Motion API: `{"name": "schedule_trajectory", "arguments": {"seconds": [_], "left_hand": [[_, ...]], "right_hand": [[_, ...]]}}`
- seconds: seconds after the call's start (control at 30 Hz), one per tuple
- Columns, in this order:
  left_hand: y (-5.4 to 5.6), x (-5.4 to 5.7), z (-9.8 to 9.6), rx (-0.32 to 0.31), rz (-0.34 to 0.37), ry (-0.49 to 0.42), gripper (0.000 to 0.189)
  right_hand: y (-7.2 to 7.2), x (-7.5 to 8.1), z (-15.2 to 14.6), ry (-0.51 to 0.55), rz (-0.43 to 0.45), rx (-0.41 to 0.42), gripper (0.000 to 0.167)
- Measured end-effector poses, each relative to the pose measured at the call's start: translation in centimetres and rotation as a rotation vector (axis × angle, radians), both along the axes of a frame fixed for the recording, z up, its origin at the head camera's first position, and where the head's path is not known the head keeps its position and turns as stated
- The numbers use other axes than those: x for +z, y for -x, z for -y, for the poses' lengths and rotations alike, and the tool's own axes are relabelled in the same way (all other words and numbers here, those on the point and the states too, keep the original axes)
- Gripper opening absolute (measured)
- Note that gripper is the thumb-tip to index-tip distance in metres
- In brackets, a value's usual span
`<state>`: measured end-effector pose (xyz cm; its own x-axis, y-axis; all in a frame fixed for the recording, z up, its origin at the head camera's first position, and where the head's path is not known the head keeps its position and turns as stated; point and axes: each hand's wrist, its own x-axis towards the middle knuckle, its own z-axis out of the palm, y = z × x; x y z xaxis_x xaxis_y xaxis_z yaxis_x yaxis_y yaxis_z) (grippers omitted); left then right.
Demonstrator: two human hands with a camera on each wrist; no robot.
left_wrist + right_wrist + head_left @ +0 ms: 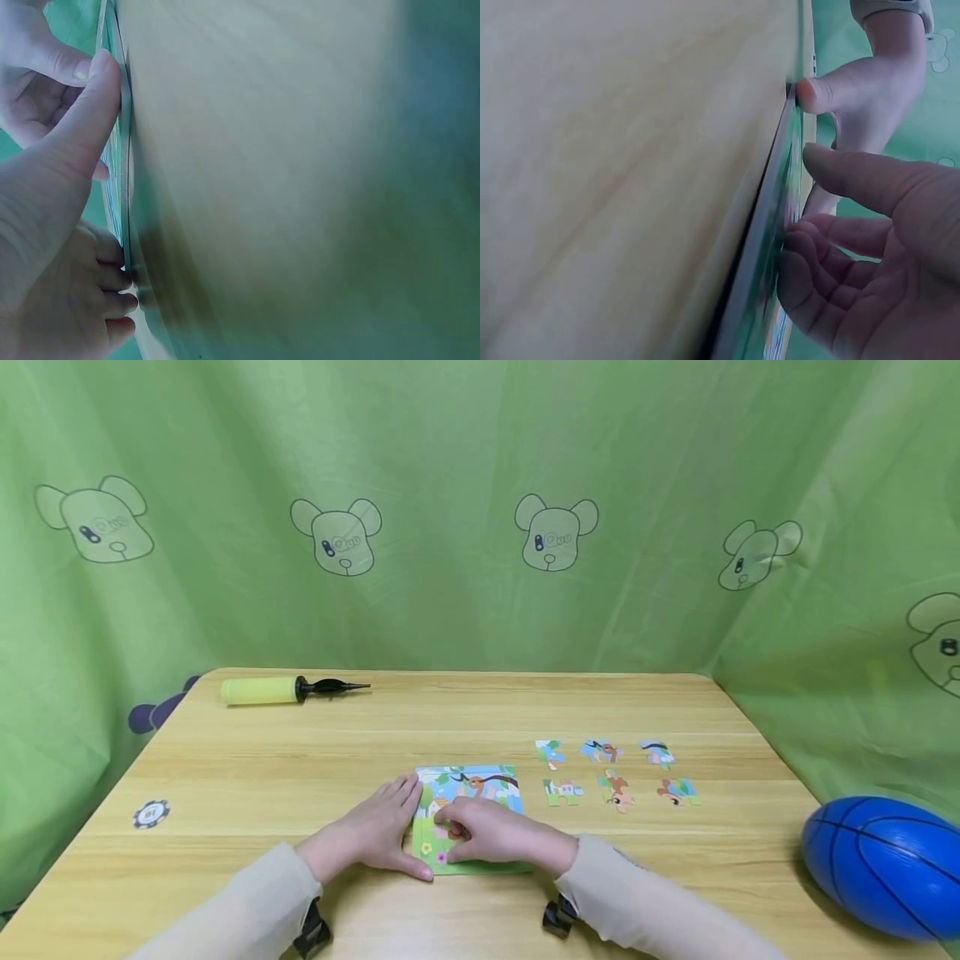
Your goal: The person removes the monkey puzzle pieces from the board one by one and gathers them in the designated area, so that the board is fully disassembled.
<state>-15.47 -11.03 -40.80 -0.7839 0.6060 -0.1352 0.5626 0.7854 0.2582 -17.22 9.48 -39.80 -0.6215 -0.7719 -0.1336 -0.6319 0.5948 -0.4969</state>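
A square jigsaw puzzle with a green board (480, 867) lies near the front middle of the table, its picture showing an animal on a branch, a house and flowers. My left hand (386, 827) rests along its left edge, thumb at the near corner and fingers farther up the side. Over the picture, my right hand (498, 835) touches the surface with loosely bent fingers (810, 285). Its thumb stands apart from them, and no piece shows between. Part of the picture is hidden under this hand. Several loose jigsaw pieces (562, 790) lie right of the board in two rows.
A yellow hand pump (260, 691) with a black nozzle lies at the back left. Nearer, on the left, is a poker chip (152, 813). A blue ball (885, 867) with black lines sits at the right edge. Green curtains (450, 610) surround the wooden table (300, 760).
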Motion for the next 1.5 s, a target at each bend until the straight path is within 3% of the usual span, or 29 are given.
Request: {"name": "schedule_trajectory", "arguments": {"seconds": [0.17, 0.27, 0.4, 0.6, 0.83, 1.2, 1.5], "left_hand": [[0.0, 0.0, -0.1, 0.002, 0.001, 0.006, 0.118], [0.1, 0.0, -0.1, 0.004, 0.004, 0.011, 0.118], [0.0, 0.0, -0.2, 0.008, 0.008, 0.016, 0.118], [0.0, 0.1, -0.2, 0.008, 0.003, 0.014, 0.118], [0.0, 0.1, -0.2, 0.009, 0.006, 0.007, 0.119], [0.0, 0.1, -0.1, 0.014, 0.016, -0.002, 0.120], [0.1, -0.3, -0.1, 0.026, 0.020, 0.000, 0.121]], "right_hand": [[-0.5, 0.2, 0.5, -0.056, -0.051, -0.009, 0.045], [-0.6, 0.1, 0.7, -0.082, -0.071, -0.015, 0.037], [-0.6, 0.0, 0.9, -0.095, -0.060, -0.025, 0.029], [-0.6, 0.0, 0.8, -0.065, -0.038, -0.036, 0.035], [-0.4, 0.0, 0.5, 0.036, 0.007, -0.053, 0.043], [0.2, -0.1, -0.3, 0.304, 0.167, -0.094, 0.018], [0.5, -0.8, -0.6, 0.405, 0.272, -0.159, 0.014]]}}
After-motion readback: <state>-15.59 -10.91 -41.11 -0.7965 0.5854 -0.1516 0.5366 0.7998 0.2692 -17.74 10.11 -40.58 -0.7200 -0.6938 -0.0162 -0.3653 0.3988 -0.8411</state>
